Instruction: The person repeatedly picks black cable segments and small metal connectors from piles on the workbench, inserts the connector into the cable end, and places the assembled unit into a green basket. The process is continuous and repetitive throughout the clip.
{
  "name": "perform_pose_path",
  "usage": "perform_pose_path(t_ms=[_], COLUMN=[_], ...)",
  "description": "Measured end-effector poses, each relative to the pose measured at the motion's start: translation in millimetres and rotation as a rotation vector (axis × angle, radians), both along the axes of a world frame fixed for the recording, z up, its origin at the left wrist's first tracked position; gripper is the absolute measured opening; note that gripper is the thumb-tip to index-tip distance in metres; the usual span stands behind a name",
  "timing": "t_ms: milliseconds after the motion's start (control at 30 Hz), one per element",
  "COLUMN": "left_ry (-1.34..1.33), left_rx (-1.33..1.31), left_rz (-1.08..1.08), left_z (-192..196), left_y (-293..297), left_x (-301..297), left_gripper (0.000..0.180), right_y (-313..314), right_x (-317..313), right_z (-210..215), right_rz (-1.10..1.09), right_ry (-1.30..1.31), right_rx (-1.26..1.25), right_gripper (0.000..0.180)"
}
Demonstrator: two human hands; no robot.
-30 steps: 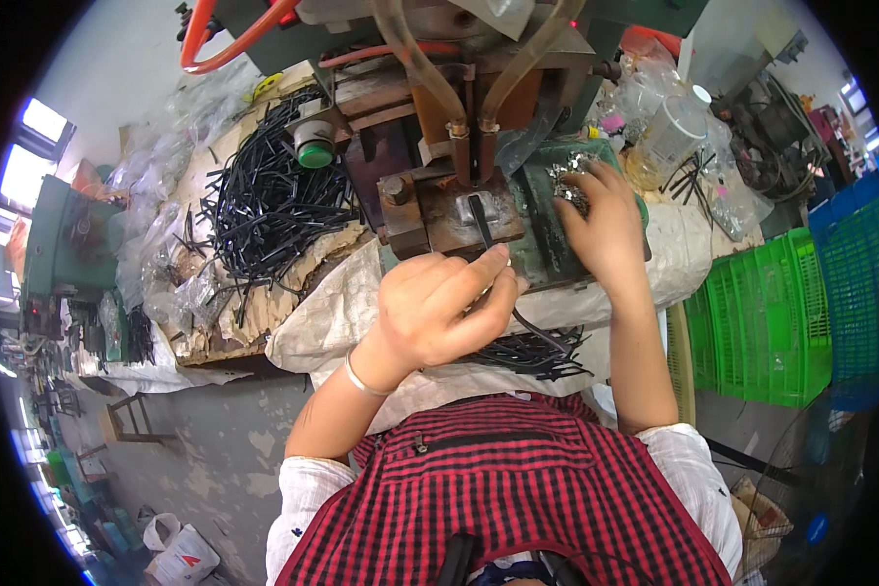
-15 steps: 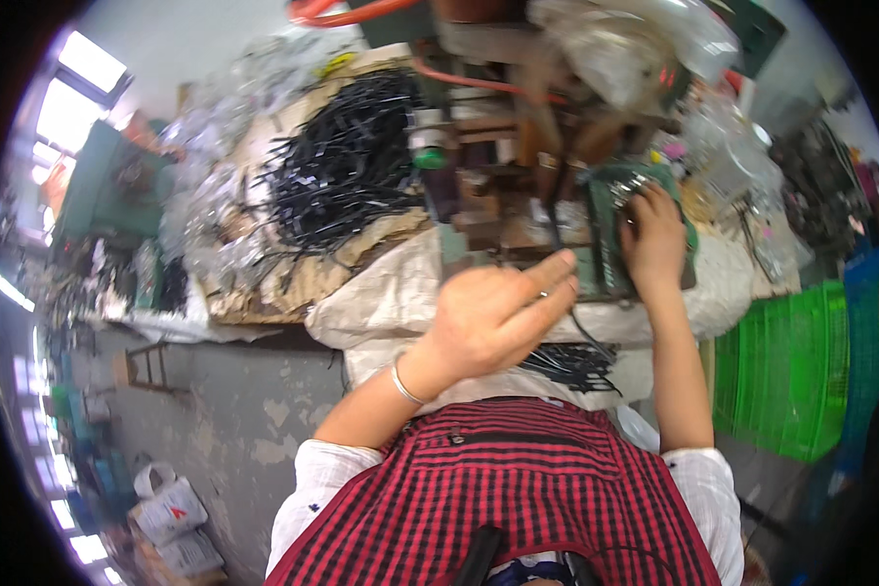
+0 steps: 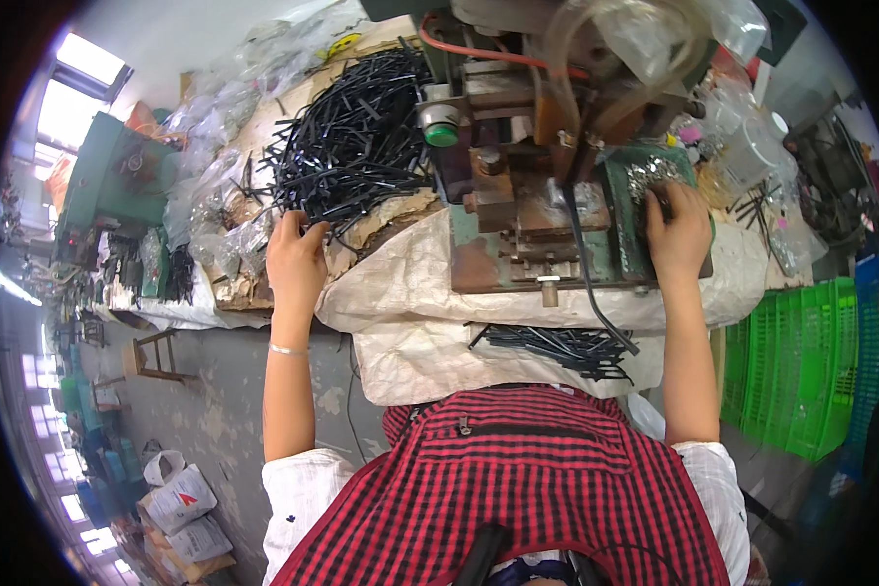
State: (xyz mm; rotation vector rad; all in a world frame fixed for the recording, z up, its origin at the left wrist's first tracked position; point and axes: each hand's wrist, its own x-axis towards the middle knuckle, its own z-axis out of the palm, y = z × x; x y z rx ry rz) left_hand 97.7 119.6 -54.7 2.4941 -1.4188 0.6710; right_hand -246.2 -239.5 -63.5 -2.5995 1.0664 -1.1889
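Observation:
My left hand (image 3: 296,259) is at the near-left edge of a heap of thin black strips (image 3: 356,146), thumb and fingers closing on a strip end. My right hand (image 3: 679,232) rests in a green tray (image 3: 635,259) holding small shiny metal pieces (image 3: 652,174). Its fingers are curled, and what they hold is hidden. Between my hands stands a rusty bench press (image 3: 493,190). One long black strip (image 3: 586,264) runs from the press's working area down over the front edge, touched by neither hand.
More black strips (image 3: 557,347) lie on pale sacking (image 3: 410,356) at the near edge. An orange hose (image 3: 498,57) and a clear tube cross the press. Plastic bags (image 3: 215,107) are at the back left, green crates (image 3: 789,366) to the right, a small stool (image 3: 161,356) on the left floor.
My left hand has moved left from the front of the press to the strip heap. The right hand stays in the tray. The view has shifted slightly, and the strip at the press now hangs uncovered.

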Motion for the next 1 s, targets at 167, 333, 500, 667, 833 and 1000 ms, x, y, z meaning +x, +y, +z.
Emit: perform_pose_path(t_ms=[167,333,500,667,833,1000], left_ry=[0.034,0.17,0.345,0.699,0.798,0.678], left_rx=[-0.133,-0.506,-0.652,-0.918,-1.197,-1.019], left_rz=[-0.026,-0.154,-0.263,-0.26,-0.596,-0.689], left_z=[-48,-23,0,-24,79,125], left_y=[-9,-64,-114,-118,-129,-145], left_x=[20,-7,-39,-58,-115,-121], left_gripper=[0.023,0.017,0.013,0.007,0.012,0.01], right_y=[4,24,45,75,88,101], right_x=[-11,-26,22,62,70,64], right_z=[2,11,57,56,68,95], right_rz=[-0.032,-0.111,0.351,0.438,0.581,0.484], right_ry=[-0.108,-0.326,-0.504,-0.646,-0.943,-0.809], right_rx=[0.026,0.505,0.599,0.642,1.014,1.22], right_gripper=[0.011,0.013,0.013,0.015,0.036,0.049])
